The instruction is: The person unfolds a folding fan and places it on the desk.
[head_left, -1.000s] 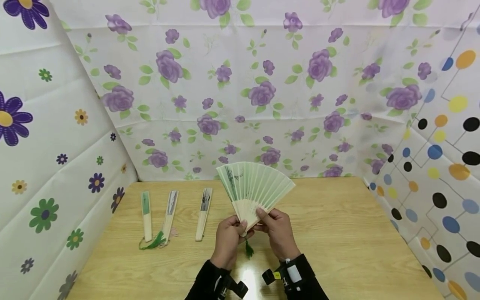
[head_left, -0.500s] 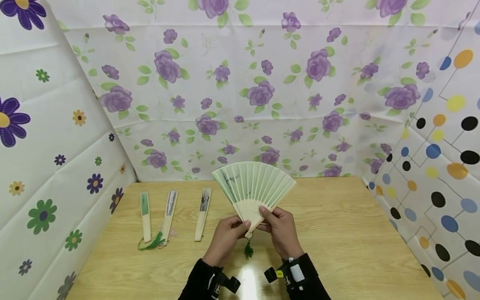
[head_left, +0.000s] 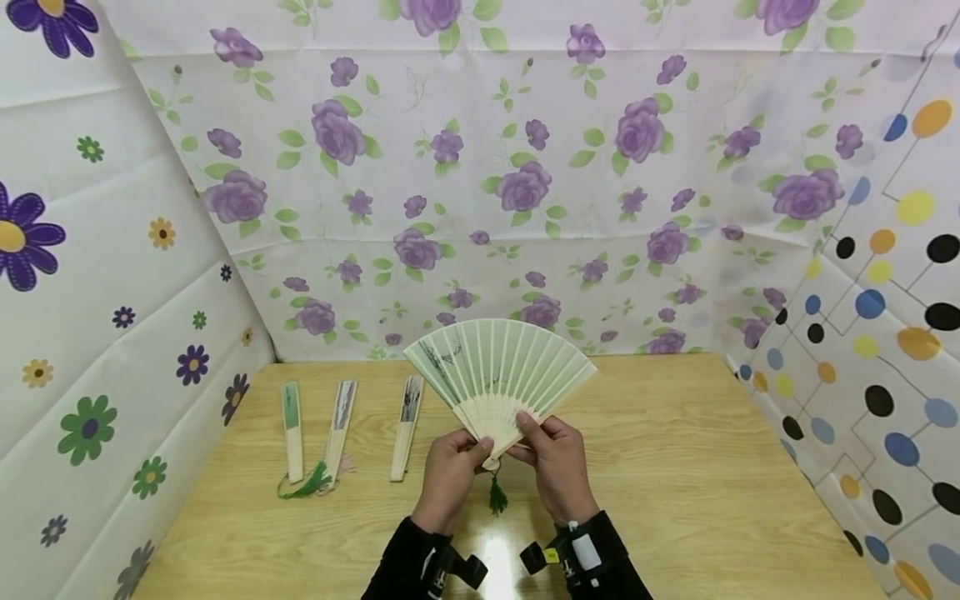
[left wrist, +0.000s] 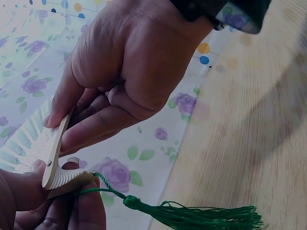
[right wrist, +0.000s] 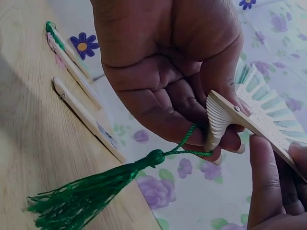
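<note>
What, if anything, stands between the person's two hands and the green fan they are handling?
Nothing visible does. The left hand and the right hand both grip the green fan directly at its ribs near the pivot.

Both forearms wear long black sleeves (head_left: 405,558) reaching down to the wrists. Each wrist carries a small black camera mount (head_left: 465,571). The right wrist's strap (head_left: 573,554) bears a white rectangular patch and a small yellow tag beside it. Both hands are bare, with no rings visible.
</note>
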`<state>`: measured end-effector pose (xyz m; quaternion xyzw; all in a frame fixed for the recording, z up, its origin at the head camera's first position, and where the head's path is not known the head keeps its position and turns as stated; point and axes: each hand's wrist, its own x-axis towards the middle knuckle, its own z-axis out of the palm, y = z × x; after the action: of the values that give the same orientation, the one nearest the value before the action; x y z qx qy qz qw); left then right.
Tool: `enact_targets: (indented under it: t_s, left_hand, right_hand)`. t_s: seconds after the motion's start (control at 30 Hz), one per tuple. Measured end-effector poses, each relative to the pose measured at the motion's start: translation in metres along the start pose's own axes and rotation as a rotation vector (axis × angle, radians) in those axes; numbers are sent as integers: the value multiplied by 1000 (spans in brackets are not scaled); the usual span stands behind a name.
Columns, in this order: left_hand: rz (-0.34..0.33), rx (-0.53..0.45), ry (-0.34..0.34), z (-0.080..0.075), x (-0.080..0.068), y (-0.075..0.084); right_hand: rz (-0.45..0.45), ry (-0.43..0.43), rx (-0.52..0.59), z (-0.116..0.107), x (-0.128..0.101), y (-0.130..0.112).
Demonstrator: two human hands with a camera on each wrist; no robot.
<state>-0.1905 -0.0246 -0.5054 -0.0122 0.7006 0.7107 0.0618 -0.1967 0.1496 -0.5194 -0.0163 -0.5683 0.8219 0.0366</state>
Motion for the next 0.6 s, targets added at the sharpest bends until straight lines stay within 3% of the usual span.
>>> enact_targets:
  t_s: [0.3,0.6]
  left_hand:
    - [0,8,-28,0,-2,2]
    - [0,-80,51,3,-1,3]
  right_hand:
    - [51,-37,-30,-7,3,-3]
    - [-28,15,32,5,-5,4]
